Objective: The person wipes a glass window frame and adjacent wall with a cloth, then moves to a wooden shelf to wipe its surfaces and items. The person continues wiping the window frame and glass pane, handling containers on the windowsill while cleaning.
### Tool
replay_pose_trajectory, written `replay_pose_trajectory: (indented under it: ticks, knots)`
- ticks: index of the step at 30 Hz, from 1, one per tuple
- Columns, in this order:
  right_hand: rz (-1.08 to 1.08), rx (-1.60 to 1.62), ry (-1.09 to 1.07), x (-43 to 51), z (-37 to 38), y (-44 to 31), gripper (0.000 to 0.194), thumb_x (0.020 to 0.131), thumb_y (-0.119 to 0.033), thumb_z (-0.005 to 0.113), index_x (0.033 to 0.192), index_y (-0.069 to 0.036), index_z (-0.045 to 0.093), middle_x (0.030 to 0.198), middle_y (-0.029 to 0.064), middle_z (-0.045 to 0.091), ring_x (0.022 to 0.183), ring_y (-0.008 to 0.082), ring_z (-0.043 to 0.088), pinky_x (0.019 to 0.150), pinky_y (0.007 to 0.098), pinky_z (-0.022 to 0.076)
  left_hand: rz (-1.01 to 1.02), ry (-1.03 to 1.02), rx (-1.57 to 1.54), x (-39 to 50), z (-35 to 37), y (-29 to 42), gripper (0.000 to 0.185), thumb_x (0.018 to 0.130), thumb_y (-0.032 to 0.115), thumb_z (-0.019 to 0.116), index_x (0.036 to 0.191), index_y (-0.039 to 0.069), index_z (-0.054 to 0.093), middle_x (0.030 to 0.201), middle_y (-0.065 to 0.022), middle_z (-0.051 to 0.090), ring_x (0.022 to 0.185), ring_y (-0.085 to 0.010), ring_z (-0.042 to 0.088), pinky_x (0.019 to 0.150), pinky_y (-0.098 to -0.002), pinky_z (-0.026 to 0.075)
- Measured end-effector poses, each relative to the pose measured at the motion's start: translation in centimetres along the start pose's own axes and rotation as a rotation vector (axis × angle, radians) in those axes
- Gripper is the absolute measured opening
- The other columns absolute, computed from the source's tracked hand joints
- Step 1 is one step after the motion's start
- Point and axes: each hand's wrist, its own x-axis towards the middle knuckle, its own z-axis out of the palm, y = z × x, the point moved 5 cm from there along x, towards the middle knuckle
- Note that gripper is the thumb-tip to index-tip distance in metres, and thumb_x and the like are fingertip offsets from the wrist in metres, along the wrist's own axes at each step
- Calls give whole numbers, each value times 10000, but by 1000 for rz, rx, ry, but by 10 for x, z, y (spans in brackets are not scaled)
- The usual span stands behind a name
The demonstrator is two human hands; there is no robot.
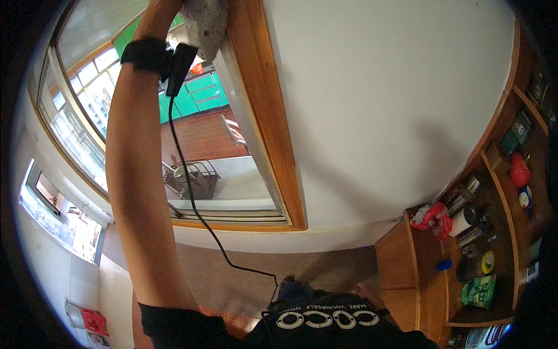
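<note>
My left arm stretches up along the window, and my left hand (165, 5) is mostly cut off by the top edge of the view. A grey cloth (204, 30) hangs from it, close against the wooden window frame (266, 113); the fingers gripping it are out of sight. Around that wrist is a black strap with a small black device, from which a black cable (192, 196) runs down to my body. My right hand (364, 290) hangs low beside my black printed shirt (327, 318), small and blurred, its fingers unclear.
Behind the sliding window's glass stand green kitchen cabinets (202, 94) and a dark wire rack (198, 176). A white wall (383, 96) rises to the frame's right. Wooden shelves (501, 261) at far right hold jars, a red plastic bag (438, 220) and a green packet (478, 291).
</note>
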Motion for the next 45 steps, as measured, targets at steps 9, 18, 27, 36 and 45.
replay_pose_trajectory:
  ticks: [9,18,27,36,45]
  knots:
    - [62,16,-54,-16,12,84,458,890,-437,633,1121,-44,595,939,174,654,729,270,627,656,414,504,-331,7,158,-35,-45,-95,446,910,356,629,1170,-5,605,1049,-146,661,925,-219,632,763,-337,508]
    - [284,-272,-55,-41,-39,30,380,903,-361,616,1149,-71,613,989,129,662,867,254,645,768,405,523,-262,207,258,-311,-6,-139,214,847,63,651,1037,-31,621,964,-87,651,916,-146,572,822,-321,462]
    - [12,-272,11,-18,-14,33,317,982,-349,475,945,-71,621,729,55,565,635,193,538,581,354,449,-724,12,259,-585,3,-210,385,832,91,654,1178,-29,533,1048,-144,622,955,-238,584,874,-355,459]
    - [-233,-351,264,-47,-33,-45,218,893,-245,602,936,-30,598,851,160,642,775,287,621,665,434,477,-893,-1298,787,-792,-5,-230,378,845,288,654,1099,9,632,999,-200,694,886,-397,663,720,-450,537]
    - [42,-131,523,-100,-21,-17,266,885,-262,615,1042,-48,597,908,162,663,861,315,647,753,424,505,-475,-1646,554,-776,90,-173,422,924,364,576,1148,7,605,939,-188,685,867,-323,667,748,-436,520]
